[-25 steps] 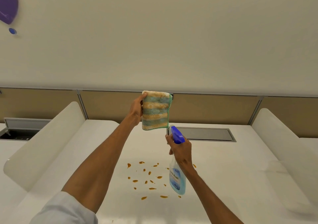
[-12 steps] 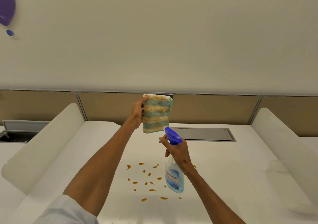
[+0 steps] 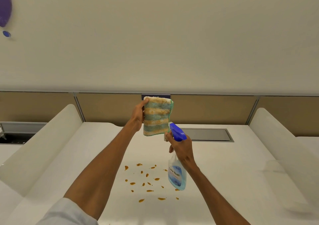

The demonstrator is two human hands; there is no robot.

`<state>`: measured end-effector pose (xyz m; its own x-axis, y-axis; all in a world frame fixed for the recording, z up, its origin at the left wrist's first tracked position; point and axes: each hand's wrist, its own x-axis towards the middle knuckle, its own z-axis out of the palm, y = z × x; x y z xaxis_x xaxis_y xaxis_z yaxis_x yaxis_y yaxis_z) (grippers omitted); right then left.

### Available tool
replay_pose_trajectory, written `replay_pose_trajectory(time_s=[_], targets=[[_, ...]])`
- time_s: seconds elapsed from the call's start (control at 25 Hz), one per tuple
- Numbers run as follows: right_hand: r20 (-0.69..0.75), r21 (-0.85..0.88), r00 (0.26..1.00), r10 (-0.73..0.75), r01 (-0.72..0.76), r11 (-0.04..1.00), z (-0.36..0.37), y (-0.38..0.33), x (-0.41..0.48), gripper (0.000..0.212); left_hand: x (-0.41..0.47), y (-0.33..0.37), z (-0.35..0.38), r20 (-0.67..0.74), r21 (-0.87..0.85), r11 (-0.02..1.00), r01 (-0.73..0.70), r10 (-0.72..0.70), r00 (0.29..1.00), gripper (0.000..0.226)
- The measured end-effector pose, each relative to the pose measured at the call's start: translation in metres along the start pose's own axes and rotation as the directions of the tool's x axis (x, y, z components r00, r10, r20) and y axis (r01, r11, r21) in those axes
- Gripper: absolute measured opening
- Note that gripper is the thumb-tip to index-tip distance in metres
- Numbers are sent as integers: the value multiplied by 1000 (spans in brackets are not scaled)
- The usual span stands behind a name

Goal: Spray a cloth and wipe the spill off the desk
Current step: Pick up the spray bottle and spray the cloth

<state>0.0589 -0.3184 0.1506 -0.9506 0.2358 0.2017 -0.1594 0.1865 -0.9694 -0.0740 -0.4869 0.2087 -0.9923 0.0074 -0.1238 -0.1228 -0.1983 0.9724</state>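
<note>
One folded cloth (image 3: 157, 116), striped in teal and orange-tan with a green stitched edge, is held upright in the air above the far part of the white surface (image 3: 233, 169). It is gripped along its left edge by the left hand (image 3: 138, 115), the thumb being pressed on the upper corner and the fingers (image 3: 145, 101) clenched round the fabric. Just beside the lower right corner of the cloth, a spray bottle (image 3: 177, 174) is held by the right hand (image 3: 182, 148), whose fingers are wrapped tight round the neck below the blue trigger head (image 3: 177, 132). The nozzle is pointed up and left at the cloth, nearly touching it; whether the trigger is squeezed cannot be told. The clear body of the bottle, with a pale blue liquid and a blue label, is hung down tilted, off the surface. Below and between both forearms, the spill (image 3: 146, 181) is seen as many small orange-brown drops scattered over the surface, some partly hidden behind the bottle. A grey metal cable hatch (image 3: 208, 135) is set into the surface behind the right hand, and white curved dividers (image 3: 39, 138) are placed on either side, with tan panels (image 3: 110, 107) behind
</note>
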Motion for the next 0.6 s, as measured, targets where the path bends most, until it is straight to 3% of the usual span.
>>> replay_pose_trajectory(time_s=[0.12,0.32,0.6], targets=[[-5,-54,1000,-13,13,998,-3,-2,-2,17,-3,0,6,4,5,1000,-1,1,1000,32],[24,9,999,-44,43,999,-14,-7,-1,10,-7,-3,16,10,34,999,-6,6,1000,33],[-95,-29,994,56,-59,998,-34,0,2,22,-14,-6,31,18,24,1000,-6,6,1000,31]])
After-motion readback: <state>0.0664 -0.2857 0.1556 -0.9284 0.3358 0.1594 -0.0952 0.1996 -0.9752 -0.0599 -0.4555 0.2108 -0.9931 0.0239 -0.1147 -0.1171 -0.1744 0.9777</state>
